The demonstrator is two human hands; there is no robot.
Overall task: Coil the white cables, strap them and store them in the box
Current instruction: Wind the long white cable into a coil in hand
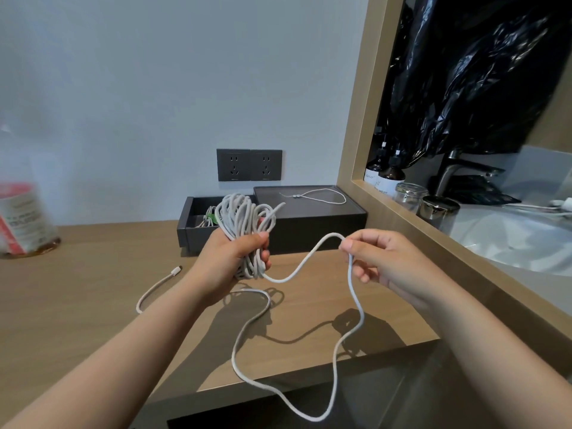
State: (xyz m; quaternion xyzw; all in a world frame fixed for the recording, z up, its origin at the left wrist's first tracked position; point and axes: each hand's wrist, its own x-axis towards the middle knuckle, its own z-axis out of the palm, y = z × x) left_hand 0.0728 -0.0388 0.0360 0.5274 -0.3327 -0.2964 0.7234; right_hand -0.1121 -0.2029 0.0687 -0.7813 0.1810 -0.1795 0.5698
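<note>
My left hand (pixel 238 255) grips a coil of white cable (pixel 244 218) held upright above the wooden table. My right hand (pixel 371 258) pinches the loose run of the same cable (pixel 351 280), which sags between the hands and hangs in a long loop past the table's front edge. The cable's free end with its plug (pixel 176 270) lies on the table at the left. Behind the coil stands the dark box (pixel 185 227), open, with strapped cables and a green strap (pixel 212 217) inside. On the box's lid (pixel 356 209) lies a short white cable (pixel 322 193).
A double wall socket (pixel 249 165) sits behind the box. A blurred red and white container (pixel 24 218) stands at the far left. A wooden frame (pixel 402 224) borders the right, with bottles, jars, a tap and a black plastic bag behind it.
</note>
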